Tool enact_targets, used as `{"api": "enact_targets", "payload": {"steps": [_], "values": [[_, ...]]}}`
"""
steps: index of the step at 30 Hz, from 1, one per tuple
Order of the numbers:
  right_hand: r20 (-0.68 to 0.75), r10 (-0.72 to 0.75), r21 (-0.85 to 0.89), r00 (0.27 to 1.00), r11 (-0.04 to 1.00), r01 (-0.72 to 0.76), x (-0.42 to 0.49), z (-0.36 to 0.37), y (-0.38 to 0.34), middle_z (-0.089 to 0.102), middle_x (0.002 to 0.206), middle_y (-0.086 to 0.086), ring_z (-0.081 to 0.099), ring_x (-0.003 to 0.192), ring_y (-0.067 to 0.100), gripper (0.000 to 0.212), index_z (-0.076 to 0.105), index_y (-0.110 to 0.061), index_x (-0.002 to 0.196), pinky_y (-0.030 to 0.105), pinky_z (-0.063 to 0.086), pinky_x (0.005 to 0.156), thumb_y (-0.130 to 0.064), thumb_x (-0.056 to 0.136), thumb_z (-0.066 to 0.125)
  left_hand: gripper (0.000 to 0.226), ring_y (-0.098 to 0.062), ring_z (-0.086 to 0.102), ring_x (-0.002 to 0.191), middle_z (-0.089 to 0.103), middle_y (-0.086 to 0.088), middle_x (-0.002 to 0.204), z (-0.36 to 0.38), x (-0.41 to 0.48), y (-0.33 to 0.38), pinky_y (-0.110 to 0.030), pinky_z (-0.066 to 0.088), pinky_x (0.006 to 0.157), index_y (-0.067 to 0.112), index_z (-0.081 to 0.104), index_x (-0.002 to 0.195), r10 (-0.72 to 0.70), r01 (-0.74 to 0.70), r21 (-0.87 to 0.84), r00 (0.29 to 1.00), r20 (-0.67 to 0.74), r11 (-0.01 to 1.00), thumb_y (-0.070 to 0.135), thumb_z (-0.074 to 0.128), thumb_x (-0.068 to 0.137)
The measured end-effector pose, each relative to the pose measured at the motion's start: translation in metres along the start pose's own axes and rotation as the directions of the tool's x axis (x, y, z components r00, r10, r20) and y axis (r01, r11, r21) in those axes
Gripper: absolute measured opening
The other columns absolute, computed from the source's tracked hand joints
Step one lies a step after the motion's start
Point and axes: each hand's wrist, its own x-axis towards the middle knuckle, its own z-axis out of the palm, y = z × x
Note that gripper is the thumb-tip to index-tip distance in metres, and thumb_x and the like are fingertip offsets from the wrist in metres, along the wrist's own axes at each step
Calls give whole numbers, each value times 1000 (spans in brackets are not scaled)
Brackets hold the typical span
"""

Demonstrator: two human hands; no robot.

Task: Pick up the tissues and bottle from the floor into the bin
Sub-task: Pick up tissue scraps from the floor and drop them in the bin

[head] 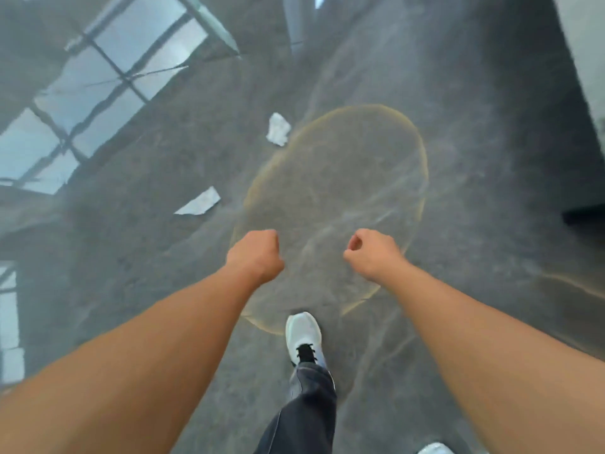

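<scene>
Both hands are curled into loose fists with nothing in them. The left hand [256, 253], just left of the frame's centre, shows its back with the fingers tucked under. The right hand [370, 253], just right of centre, is curled the same way, with a small gap visible between thumb and fingers. Both bare forearms reach forward from the lower corners. Judging by the closed, empty hands held out ahead of the body, they are being carried during a walk rather than shaped for a pick.

Below the hands, at lower centre, a white shoe [302, 337] steps forward under a dark trouser leg [304, 411], which fits an approach on foot.

Two tissues lie on the glossy grey floor [474, 175], above and left of the hands. The flat tissue [199, 202] is the nearer one, left of centre. The crumpled tissue [278, 129] lies farther up the frame, touching the rim of a faint yellowish ring mark [422, 152] on the floor. The two are well apart, so each likely needs its own stoop.

No bottle and no bin appear in this view. At upper left the floor mirrors a window reflection [98, 93]. The picture is blurred, so fine detail is uncertain.
</scene>
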Motion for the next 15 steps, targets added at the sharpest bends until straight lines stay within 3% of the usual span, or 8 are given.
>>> {"api": "enact_targets", "payload": {"steps": [5, 10, 15], "values": [[53, -146, -93, 988, 984, 150, 41, -2, -124, 70, 102, 13, 61, 102, 32, 12, 63, -19, 87, 34, 49, 84, -24, 78, 58, 18, -32, 60, 94, 65, -9, 102, -44, 20, -89, -36, 52, 77, 18, 60, 87, -135, 135, -140, 991, 5, 981, 16, 50, 73], [87, -174, -191, 981, 963, 188, 81, -7, -188, 63, 103, 15, 59, 93, 34, 21, 54, -16, 100, 34, 47, 74, -25, 80, 56, 17, -30, 59, 89, 64, -6, 98, -62, 47, -132, -35, 51, 73, 18, 58, 84, -258, 258, -257, 966, 33, 931, 13, 47, 72], [64, -196, -326, 979, 923, 206, 181, 1, -237, 57, 118, 16, 55, 108, 36, 34, 48, -12, 115, 37, 44, 78, -25, 84, 56, 26, -34, 55, 97, 59, -12, 104, -67, 135, -159, -34, 41, 69, 15, 55, 100, -332, 314, -345, 943, 9, 885, 14, 52, 74]]}}
